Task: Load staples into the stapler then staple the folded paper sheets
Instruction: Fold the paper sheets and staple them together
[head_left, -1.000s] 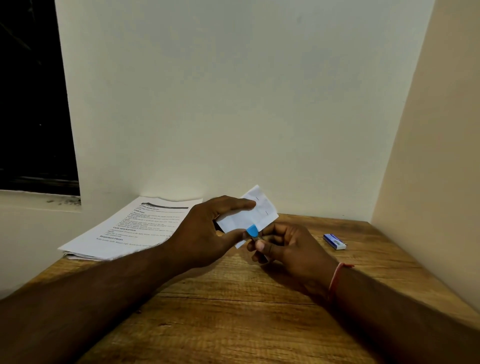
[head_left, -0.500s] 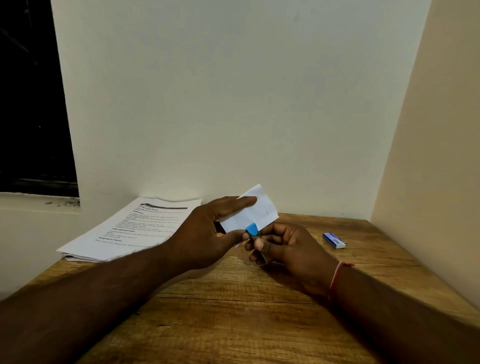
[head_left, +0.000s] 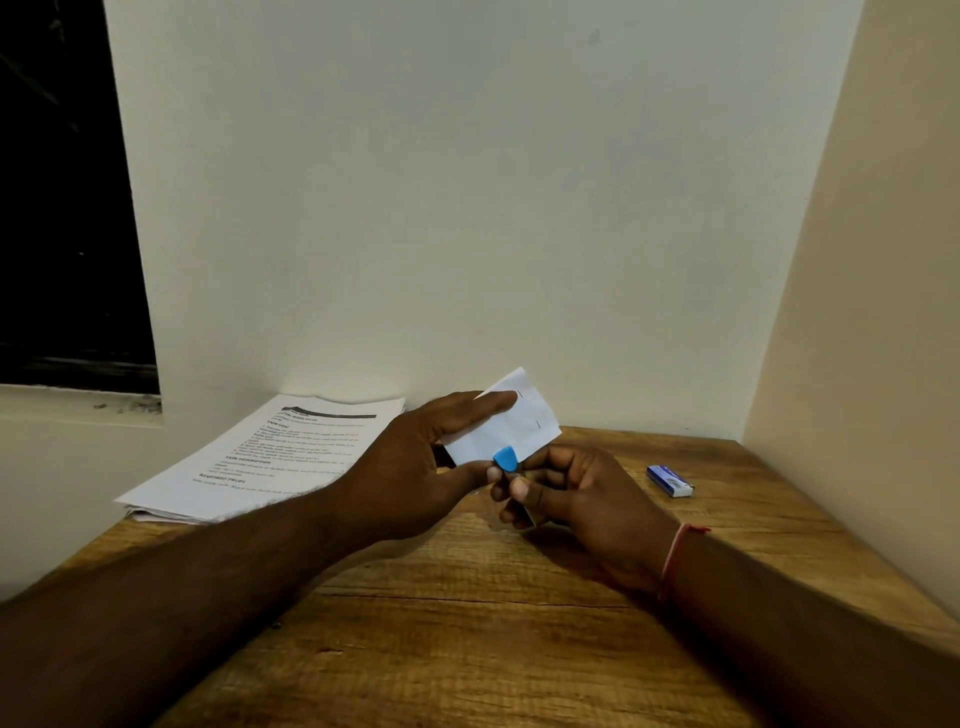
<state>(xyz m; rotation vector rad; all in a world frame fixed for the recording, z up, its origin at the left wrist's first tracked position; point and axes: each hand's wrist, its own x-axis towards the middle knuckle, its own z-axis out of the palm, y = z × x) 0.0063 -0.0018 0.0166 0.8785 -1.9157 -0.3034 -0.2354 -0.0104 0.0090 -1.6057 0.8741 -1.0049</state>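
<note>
My left hand (head_left: 415, 467) pinches a small folded white paper (head_left: 514, 423) above the wooden table (head_left: 467, 649); two staple marks show near its right edge. My right hand (head_left: 571, 499) is closed around a small blue stapler (head_left: 505, 460), of which only the blue tip shows. That tip sits over the paper's lower edge, between my two thumbs. The rest of the stapler is hidden inside my right fist.
A stack of printed sheets (head_left: 260, 457) lies at the back left against the wall. A small blue and white staple box (head_left: 670, 481) lies on the table at the right. Walls close the table at the back and right.
Both hands and the paper have stayed nearly still; the blue stapler tip remains at the paper's lower edge.
</note>
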